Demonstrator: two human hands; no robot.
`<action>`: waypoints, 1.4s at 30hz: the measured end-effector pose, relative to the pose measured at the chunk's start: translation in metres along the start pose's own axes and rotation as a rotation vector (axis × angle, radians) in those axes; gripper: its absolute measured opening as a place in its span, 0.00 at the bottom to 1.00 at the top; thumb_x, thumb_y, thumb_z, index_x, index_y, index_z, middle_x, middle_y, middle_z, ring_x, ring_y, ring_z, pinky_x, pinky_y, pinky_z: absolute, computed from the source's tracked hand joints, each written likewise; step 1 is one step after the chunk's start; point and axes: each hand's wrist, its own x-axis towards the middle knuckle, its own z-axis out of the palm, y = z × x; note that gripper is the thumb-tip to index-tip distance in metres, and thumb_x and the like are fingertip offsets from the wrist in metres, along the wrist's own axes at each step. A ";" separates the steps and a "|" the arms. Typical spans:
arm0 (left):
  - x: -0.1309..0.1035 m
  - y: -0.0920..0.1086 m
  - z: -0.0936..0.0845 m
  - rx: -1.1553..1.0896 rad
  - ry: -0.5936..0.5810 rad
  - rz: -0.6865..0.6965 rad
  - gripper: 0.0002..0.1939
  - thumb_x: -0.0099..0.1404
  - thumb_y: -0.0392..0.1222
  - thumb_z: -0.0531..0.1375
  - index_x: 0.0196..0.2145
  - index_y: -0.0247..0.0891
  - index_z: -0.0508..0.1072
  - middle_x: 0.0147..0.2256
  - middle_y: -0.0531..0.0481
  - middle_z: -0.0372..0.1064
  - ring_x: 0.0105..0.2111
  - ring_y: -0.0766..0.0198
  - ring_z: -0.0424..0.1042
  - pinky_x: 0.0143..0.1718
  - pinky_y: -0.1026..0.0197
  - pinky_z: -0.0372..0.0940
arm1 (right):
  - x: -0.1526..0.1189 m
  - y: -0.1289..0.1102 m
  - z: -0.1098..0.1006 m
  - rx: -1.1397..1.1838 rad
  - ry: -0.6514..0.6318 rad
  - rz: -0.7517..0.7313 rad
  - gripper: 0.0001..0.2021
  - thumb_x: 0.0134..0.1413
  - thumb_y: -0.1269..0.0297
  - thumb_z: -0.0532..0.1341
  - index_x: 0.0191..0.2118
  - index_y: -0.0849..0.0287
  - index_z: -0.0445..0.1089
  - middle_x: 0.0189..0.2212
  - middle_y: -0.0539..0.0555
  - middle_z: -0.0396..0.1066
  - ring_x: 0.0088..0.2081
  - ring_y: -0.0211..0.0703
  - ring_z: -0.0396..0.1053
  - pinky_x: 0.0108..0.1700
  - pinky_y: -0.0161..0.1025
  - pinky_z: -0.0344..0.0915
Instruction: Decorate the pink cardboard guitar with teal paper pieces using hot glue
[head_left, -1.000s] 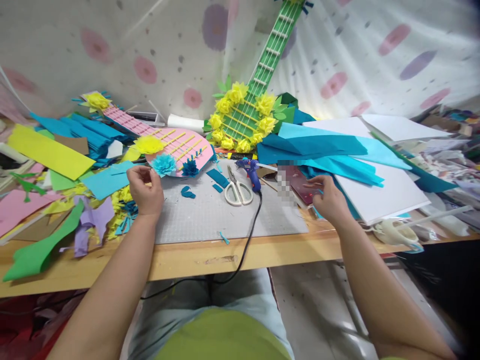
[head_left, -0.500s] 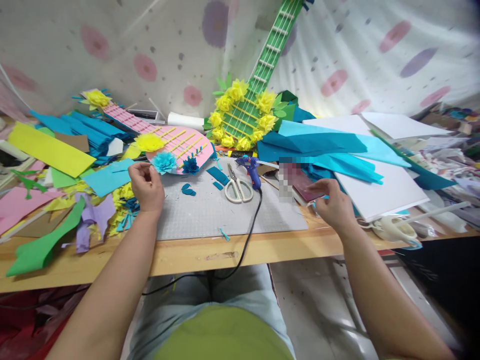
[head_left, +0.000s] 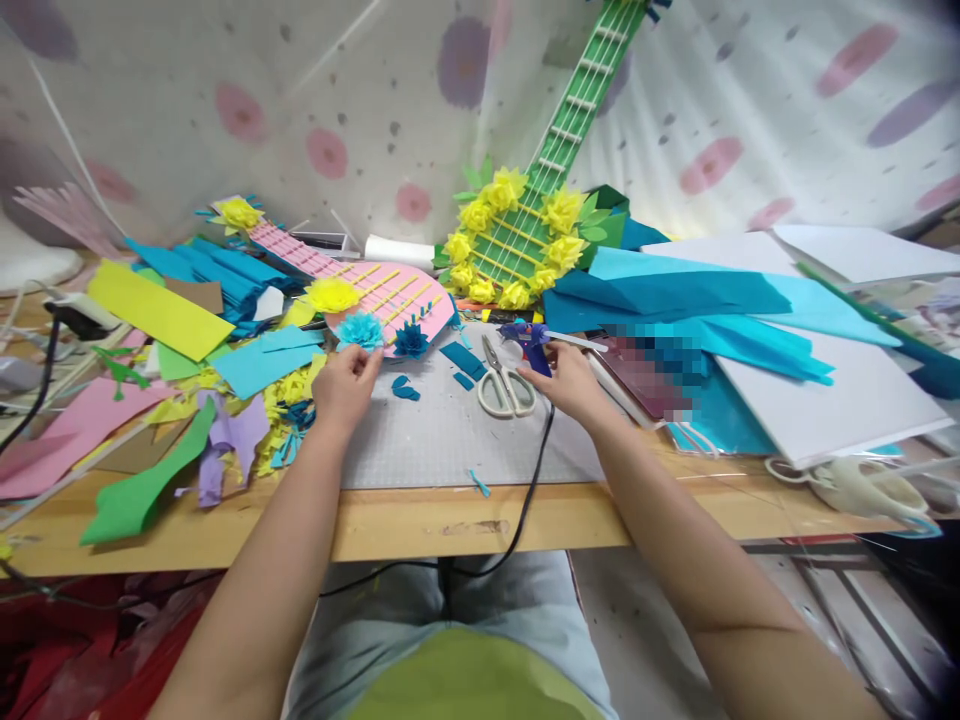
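My left hand [head_left: 346,388] has its fingers pinched together just below a light-blue paper flower [head_left: 360,331] on the pink paper guitar [head_left: 401,290]; whether it grips anything is hidden. A dark-blue flower [head_left: 412,341] sits to the right of it. My right hand [head_left: 568,378] is at the handle of the purple glue gun [head_left: 535,350], fingers around its right side. White-handled scissors [head_left: 506,390] lie between my hands on the grey cutting mat [head_left: 442,455]. Dark-blue paper scraps [head_left: 463,360] lie left of the scissors.
A green paper guitar [head_left: 517,235] with yellow flowers leans at the back. Coloured paper and shreds cover the left side. Blue crepe paper [head_left: 667,292], white sheets [head_left: 840,390] and a cup [head_left: 870,490] are at the right. The gun's black cord [head_left: 534,490] hangs over the table edge.
My right hand has moved left from the dark red object to the glue gun. My left hand remains near the light-blue flower. The view has shifted slightly left.
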 end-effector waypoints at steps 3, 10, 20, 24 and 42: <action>0.000 0.002 0.001 0.109 -0.182 -0.020 0.12 0.58 0.52 0.58 0.26 0.41 0.69 0.23 0.54 0.65 0.26 0.64 0.65 0.24 0.62 0.48 | 0.014 -0.005 0.007 -0.053 -0.022 0.036 0.22 0.45 0.52 0.62 0.43 0.62 0.69 0.42 0.64 0.71 0.46 0.57 0.68 0.49 0.51 0.63; -0.002 -0.007 0.009 0.214 -0.300 0.052 0.14 0.59 0.50 0.56 0.40 0.45 0.74 0.30 0.50 0.72 0.31 0.58 0.69 0.25 0.61 0.51 | 0.036 -0.008 0.021 0.088 -0.117 0.188 0.17 0.46 0.51 0.62 0.36 0.60 0.73 0.37 0.62 0.74 0.44 0.57 0.70 0.45 0.48 0.64; -0.004 -0.001 0.019 0.221 -0.283 0.054 0.09 0.59 0.48 0.59 0.33 0.42 0.74 0.37 0.47 0.70 0.38 0.57 0.69 0.29 0.60 0.57 | 0.023 -0.011 0.037 0.722 0.019 0.264 0.24 0.40 0.41 0.61 0.31 0.61 0.70 0.24 0.53 0.71 0.23 0.38 0.65 0.28 0.38 0.64; -0.002 -0.001 0.020 0.198 -0.317 0.016 0.08 0.59 0.46 0.59 0.32 0.41 0.73 0.36 0.47 0.69 0.38 0.57 0.68 0.31 0.60 0.57 | 0.018 -0.019 0.037 0.718 0.018 0.248 0.25 0.38 0.40 0.62 0.29 0.60 0.70 0.21 0.50 0.68 0.21 0.35 0.61 0.27 0.36 0.61; 0.005 -0.017 0.009 -0.005 -0.461 0.426 0.10 0.53 0.45 0.63 0.34 0.43 0.77 0.38 0.49 0.72 0.37 0.61 0.68 0.43 0.58 0.63 | 0.011 -0.023 0.035 0.729 -0.022 0.172 0.22 0.40 0.41 0.62 0.28 0.59 0.69 0.17 0.49 0.64 0.24 0.39 0.62 0.29 0.38 0.61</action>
